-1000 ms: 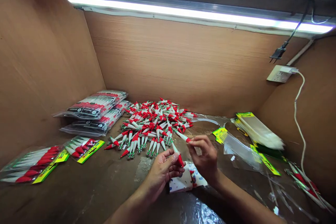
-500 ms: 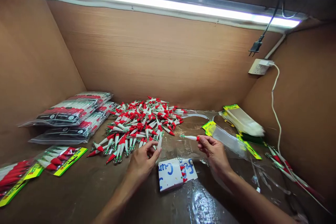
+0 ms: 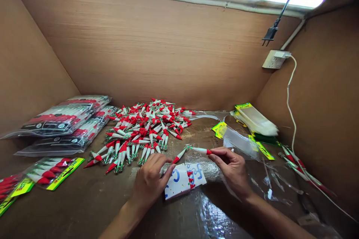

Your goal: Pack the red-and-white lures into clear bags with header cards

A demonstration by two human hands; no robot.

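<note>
My left hand [image 3: 153, 175] pinches the red tip of a red-and-white fishing lure [image 3: 180, 155], whose green hook end points up and right. Between the thumb and fingers of my right hand [image 3: 230, 164] is the red tip of a second fishing lure [image 3: 198, 150], its hook end pointing left. The two hook ends meet or nearly touch; I cannot tell whether they are caught together. Just below lies a white block [image 3: 176, 185] with blue handwriting and several small red tips showing in a slot. Behind my left hand spreads a large pile of similar lures [image 3: 146, 123].
Bagged lures [image 3: 58, 117] are stacked at left, with yellow-carded lure packs [image 3: 53, 171] in front. At right lie clear yellow-topped sleeves [image 3: 256, 119] and a loose sleeve [image 3: 238, 143]. A white cable [image 3: 290, 101] runs down from a wall socket [image 3: 276, 59]; a black plug [image 3: 270, 34] hangs above.
My left hand has turned its lure from near upright to slanting right, bringing its hook end to the other lure's. The right hand keeps its hold. The view has tilted down slightly.
</note>
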